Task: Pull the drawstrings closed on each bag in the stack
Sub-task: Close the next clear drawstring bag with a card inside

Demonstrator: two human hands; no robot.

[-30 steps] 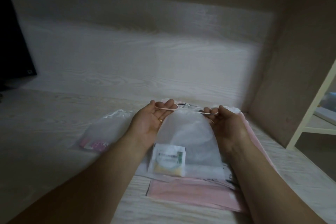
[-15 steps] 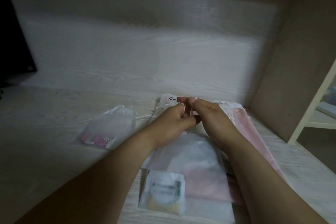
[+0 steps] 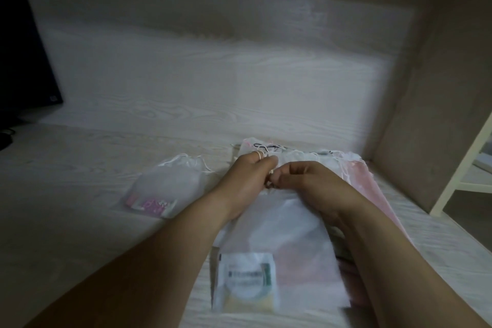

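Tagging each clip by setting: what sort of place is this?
Probably a home desk nook: a pale wood-grain desktop with a matching back panel and side panel, a dark monitor at the left edge, and a cream shelf frame to the right.

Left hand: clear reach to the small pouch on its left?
Probably yes: only bare desk lies between left hand and pouch. But its fingers grip the top bag's drawstring, so it must let go first.
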